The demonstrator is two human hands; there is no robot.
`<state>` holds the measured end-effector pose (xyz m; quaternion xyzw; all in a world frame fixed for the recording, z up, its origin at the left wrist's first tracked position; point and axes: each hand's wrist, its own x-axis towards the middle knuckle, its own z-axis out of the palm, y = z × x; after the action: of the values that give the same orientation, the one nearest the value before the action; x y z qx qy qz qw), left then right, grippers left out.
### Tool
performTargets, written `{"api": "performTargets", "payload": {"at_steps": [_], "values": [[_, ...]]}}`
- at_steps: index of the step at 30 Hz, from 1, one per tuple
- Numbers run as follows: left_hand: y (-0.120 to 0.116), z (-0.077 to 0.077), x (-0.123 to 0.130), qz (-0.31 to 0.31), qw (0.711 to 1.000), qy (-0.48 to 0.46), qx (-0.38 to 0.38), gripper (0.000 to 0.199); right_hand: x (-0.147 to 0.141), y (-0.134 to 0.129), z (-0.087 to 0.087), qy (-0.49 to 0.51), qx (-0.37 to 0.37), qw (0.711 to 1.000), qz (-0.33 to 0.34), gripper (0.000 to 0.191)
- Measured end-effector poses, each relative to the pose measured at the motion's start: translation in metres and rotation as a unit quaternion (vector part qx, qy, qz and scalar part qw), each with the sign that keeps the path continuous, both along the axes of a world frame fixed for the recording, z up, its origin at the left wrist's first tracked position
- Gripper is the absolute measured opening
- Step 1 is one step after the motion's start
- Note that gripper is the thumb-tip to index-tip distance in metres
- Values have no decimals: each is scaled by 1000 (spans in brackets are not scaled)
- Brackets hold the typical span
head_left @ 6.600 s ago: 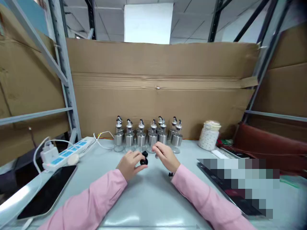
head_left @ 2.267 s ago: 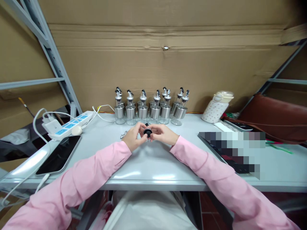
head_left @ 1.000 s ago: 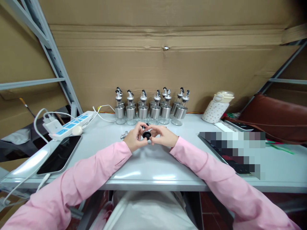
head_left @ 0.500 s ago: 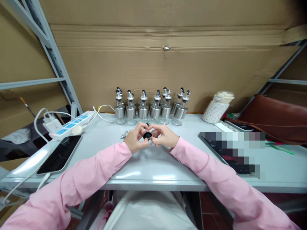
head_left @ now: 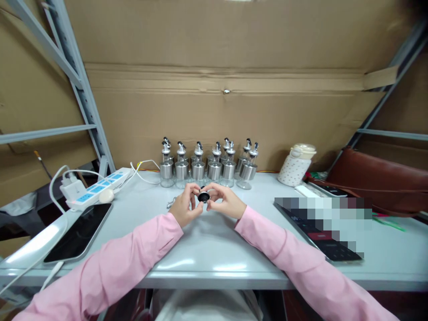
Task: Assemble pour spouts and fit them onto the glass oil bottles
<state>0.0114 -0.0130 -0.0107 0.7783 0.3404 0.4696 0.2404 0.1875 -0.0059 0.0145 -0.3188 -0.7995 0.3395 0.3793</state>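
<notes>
Between my two hands, just above the table, is a small black-and-silver pourer top [head_left: 203,196], its black underside turned partly toward me. My left hand [head_left: 183,207] pinches it from the left with thumb and fingers. From the other side, the thumb and fingertips of my right hand [head_left: 227,201] grip it too. A small silvery metal piece [head_left: 171,203] lies on the table beside my left hand. Behind my hands stand several glass oil bottles [head_left: 198,171] with steel bands and pourer tops; the fingers partly hide the bases of some.
On the left lie a tablet [head_left: 79,232] and a white power strip [head_left: 100,187] with cables. A dotted flask [head_left: 295,166], a brown leather bag [head_left: 377,180] and a partly blurred dark flat item [head_left: 317,232] are on the right. Cardboard [head_left: 220,116] backs the table.
The view has tilted upward, so everything sits lower in the picture. Both hands still hold the pourer top, which has turned slightly, and its silver rim shows more now.
</notes>
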Motion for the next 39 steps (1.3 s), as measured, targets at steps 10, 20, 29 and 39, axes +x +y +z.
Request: {"api": "performTargets", "payload": {"at_steps": [10, 20, 29, 39], "values": [[2, 1, 1, 45, 995, 2, 92, 24, 0, 3, 1, 59, 67, 996, -26, 30], [4, 0, -2, 30, 997, 14, 69, 31, 1, 6, -1, 78, 24, 997, -12, 33], [1, 0, 0, 17, 996, 26, 81, 27, -1, -1, 4, 68, 60, 996, -23, 29], [-1, 2, -1, 16, 992, 20, 126, 23, 1, 4, 1, 63, 69, 995, -39, 26]]}}
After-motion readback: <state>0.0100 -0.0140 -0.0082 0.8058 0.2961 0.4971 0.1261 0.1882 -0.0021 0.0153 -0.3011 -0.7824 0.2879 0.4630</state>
